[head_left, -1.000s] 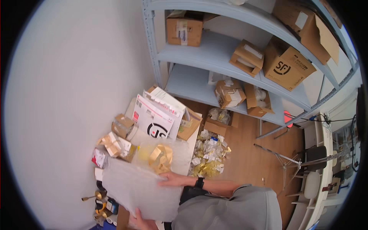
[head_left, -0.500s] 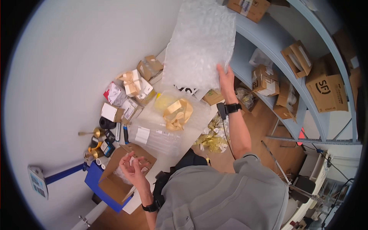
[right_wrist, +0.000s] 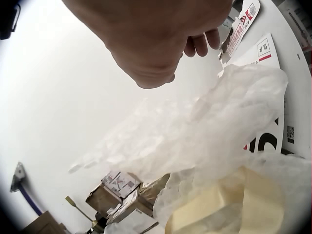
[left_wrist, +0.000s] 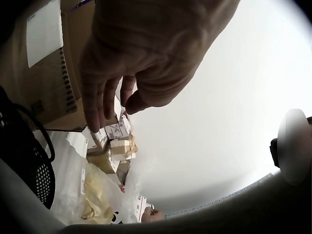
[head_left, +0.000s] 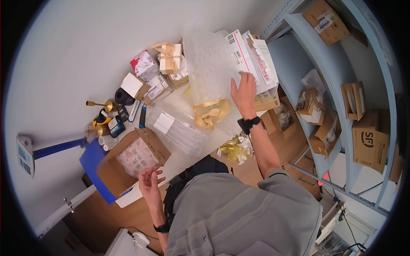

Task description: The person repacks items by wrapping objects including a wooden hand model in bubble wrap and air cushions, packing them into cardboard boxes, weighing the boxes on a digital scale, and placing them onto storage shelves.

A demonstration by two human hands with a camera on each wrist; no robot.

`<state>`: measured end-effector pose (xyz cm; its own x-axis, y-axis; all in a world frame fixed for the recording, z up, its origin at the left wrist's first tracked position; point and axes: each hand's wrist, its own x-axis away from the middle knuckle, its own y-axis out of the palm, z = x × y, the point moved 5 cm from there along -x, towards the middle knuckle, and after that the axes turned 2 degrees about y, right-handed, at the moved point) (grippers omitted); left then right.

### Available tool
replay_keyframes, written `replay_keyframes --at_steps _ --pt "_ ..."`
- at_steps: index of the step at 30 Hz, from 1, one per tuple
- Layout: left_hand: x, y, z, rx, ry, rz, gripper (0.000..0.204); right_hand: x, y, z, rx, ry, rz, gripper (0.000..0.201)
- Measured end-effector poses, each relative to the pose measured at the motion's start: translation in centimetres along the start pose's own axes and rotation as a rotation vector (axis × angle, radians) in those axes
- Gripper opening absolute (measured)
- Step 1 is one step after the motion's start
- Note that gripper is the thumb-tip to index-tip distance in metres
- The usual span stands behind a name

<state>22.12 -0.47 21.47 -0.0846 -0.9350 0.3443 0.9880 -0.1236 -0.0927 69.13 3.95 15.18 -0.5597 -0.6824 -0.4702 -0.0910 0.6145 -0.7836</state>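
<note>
A translucent bubble wrap sheet [head_left: 209, 64] stretches over the back of the table, beside the white envelopes [head_left: 241, 53]. My right hand [head_left: 244, 96] is at the sheet's right edge, fingers loosely bent; in the right wrist view the sheet [right_wrist: 195, 131] shows below the hand, apart from the fingers. Under its near end lies a gold ribbon [head_left: 209, 115]. My left hand [head_left: 150, 185] hovers at the near edge of an open cardboard box [head_left: 117, 170], its fingers loosely curled and holding nothing. Inside that box is a clear plastic package with pinkish print [head_left: 137, 157].
Clear plastic packaging with a white label [head_left: 177, 132] lies mid-table. Small boxes [head_left: 145, 66], brass pieces [head_left: 102, 104] and tape rolls line the wall side. A blue bin [head_left: 96, 166] stands by the cardboard box. Shelves [head_left: 316, 81] with cartons rise at the right.
First both hands were on the bubble wrap; then my right hand raised it towards the back. Now the sheet is lower and the right hand has come off it. The left hand moved to the cardboard box.
</note>
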Motion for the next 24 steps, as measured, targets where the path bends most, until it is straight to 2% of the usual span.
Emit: replay_keyframes --at_steps 2,4,5,7,8,10,11,13,15,17,18,20,21,23,24 --pt "-0.3 0.8 -0.5 0.014 -0.005 -0.028 0.018 5.3 1.9 -0.3 -0.037 0.114 -0.404 0.050" --pt "-0.7 1.8 -1.2 0.033 -0.026 -0.094 0.016 10.6 4.8 0.9 0.035 0.101 -0.556 0.059" --pt "-0.9 2.3 -1.2 0.036 -0.027 -0.086 0.016 11.9 5.9 1.1 0.034 0.093 -0.560 0.059" --pt "-1.2 3.8 -1.2 -0.009 -0.053 -0.187 0.018 13.0 6.1 0.5 0.212 -0.003 -0.173 0.068" --pt "-1.6 4.3 -1.4 -0.045 -0.049 -0.249 0.020 13.4 6.9 0.4 0.209 -0.002 -0.182 0.068" --pt "-2.3 5.4 -1.6 -0.082 -0.063 -0.296 0.020 13.4 9.2 1.5 0.143 0.154 -0.369 0.073" --pt "-2.8 6.2 -1.8 -0.111 -0.065 -0.340 0.020 12.6 9.1 1.6 0.148 0.160 -0.369 0.073" --pt "-3.6 7.1 -2.8 -0.155 -0.076 -0.401 0.022 11.6 10.0 2.1 0.107 0.265 -0.638 0.076" --pt "-4.5 7.8 -4.3 -0.200 -0.090 -0.442 0.025 11.3 10.4 2.9 0.096 0.230 -0.642 0.074" --pt "-5.5 8.2 -6.3 -0.243 -0.180 -0.352 0.051 11.5 11.1 3.6 0.072 0.182 -0.657 0.072" --pt "-6.1 8.6 -6.4 -0.241 -0.183 -0.330 0.051 11.6 11.6 4.4 0.057 0.205 -0.693 0.071" --pt "-7.0 9.4 -7.8 -0.235 -0.430 -0.249 0.086 11.8 11.8 4.9 0.029 0.232 -0.709 0.070" --pt "-7.6 9.8 -8.8 -0.227 -0.432 -0.229 0.086 11.9 11.8 4.8 0.022 0.214 -0.718 0.070" --pt "-8.6 10.5 -11.9 -0.132 -0.621 -0.140 0.104 11.4 10.3 3.8 0.078 0.236 -0.710 0.063" --pt "-9.1 10.9 -12.8 -0.121 -0.624 -0.124 0.104 11.4 9.4 3.0 0.074 0.219 -0.719 0.063"
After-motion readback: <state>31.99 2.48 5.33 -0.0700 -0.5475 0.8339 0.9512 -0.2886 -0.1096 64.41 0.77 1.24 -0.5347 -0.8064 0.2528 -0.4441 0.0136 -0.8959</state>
